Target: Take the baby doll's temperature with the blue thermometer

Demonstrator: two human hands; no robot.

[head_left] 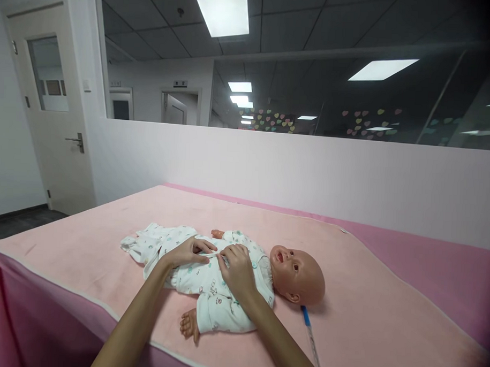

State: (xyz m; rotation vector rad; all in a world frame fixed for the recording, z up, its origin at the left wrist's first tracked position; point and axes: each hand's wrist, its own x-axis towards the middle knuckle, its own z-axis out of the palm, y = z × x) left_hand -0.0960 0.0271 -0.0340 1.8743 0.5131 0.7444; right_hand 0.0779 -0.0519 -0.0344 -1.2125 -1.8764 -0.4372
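Note:
A bald baby doll (pixel 300 274) lies on its back on the pink-covered table, its head to the right. It wears a white patterned baby jacket (pixel 220 314) and matching trousers (pixel 160 239). My left hand (pixel 190 252) rests at the jacket's lower front, thumb and fingers closed on a fold of its cloth. Right beside it, my right hand (pixel 239 269) bends over the chest and pinches the jacket's front edge. What lies under its fingertips is hidden. One doll hand (pixel 189 325) sticks out of the near sleeve, palm down or up I cannot tell.
A thin clear stick with a blue end (pixel 306 315) lies near the doll's head. The pale pink cover (pixel 385 317) lies over a darker pink cloth (pixel 439 265). A white wall (pixel 309 175) with a window stands behind; a door (pixel 50 118) is at the left.

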